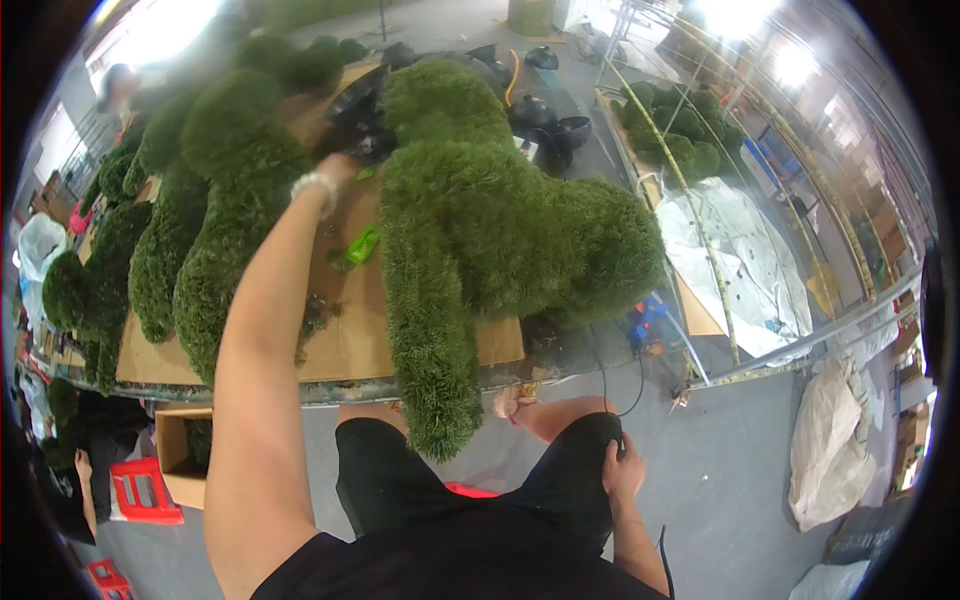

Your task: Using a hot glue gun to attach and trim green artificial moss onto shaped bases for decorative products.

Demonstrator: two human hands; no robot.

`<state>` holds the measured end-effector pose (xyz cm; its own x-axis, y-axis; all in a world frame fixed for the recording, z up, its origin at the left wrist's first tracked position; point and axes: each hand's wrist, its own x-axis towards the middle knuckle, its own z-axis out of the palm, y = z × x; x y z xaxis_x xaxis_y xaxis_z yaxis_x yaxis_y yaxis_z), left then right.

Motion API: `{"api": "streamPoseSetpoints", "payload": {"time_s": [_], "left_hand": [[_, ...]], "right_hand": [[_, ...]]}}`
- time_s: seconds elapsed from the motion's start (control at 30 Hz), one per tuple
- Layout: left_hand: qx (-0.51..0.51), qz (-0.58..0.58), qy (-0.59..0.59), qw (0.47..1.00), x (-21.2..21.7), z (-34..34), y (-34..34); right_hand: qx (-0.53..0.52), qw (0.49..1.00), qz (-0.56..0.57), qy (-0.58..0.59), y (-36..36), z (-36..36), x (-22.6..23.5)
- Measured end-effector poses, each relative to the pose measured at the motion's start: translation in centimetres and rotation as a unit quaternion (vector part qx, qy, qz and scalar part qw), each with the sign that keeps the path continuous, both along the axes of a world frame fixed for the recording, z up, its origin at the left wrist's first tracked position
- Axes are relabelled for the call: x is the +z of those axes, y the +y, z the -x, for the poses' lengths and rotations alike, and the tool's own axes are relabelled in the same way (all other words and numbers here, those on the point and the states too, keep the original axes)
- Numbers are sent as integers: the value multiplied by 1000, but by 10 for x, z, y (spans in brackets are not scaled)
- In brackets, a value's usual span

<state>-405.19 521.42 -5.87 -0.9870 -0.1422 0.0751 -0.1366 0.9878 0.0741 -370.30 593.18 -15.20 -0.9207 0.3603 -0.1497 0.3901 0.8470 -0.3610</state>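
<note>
My left hand (341, 166) reaches far over the table, a pale beaded bracelet on its wrist. It touches the gap between two large figures covered in green artificial grass: one (470, 220) to its right, one (220, 200) to its left. The fingers are hidden among dark things there. My right hand (622, 466) rests on my right knee, closed on a thin black cable (604, 385) that runs up toward the table edge. I sit in black shorts.
Cardboard sheets (340, 340) cover the table, with a small green object (362, 245) on them. A blue tool (645, 320) lies at the table's right end. Black pots (550, 120) stand behind. Red stool (145, 490), open box (175, 450), white bags (830, 450) sit on the floor. Another person's arm (82, 480) shows lower left.
</note>
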Motion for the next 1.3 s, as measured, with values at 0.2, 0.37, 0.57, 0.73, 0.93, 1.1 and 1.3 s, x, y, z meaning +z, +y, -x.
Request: {"api": "streamPoseSetpoints", "payload": {"time_s": [0.2, 0.37, 0.57, 0.73, 0.93, 1.1, 1.3], "left_hand": [[17, -1, -120, 993, -50, 20, -6], [126, -18, -256, 958, -62, 34, -16], [102, 91, 62, 989, -33, -5, 63], [78, 197, 130, 968, 34, -57, 68], [73, -65, 172, 980, 53, -113, 98], [1, -93, 5, 996, 35, -156, 116], [27, -42, -82, 995, 49, -176, 165]], "right_hand": [[33, 999, -3, -1, -11, 9, -1], [15, 1000, -8, -9, -9, 5, 9], [7, 1000, -21, -10, -8, 4, 8], [51, 999, -11, 14, -14, 8, -2], [18, 1000, 16, 1, -9, 1, -3], [21, 999, 30, -12, -13, 0, 5], [30, 999, -1, 41, -5, -9, -5]]}}
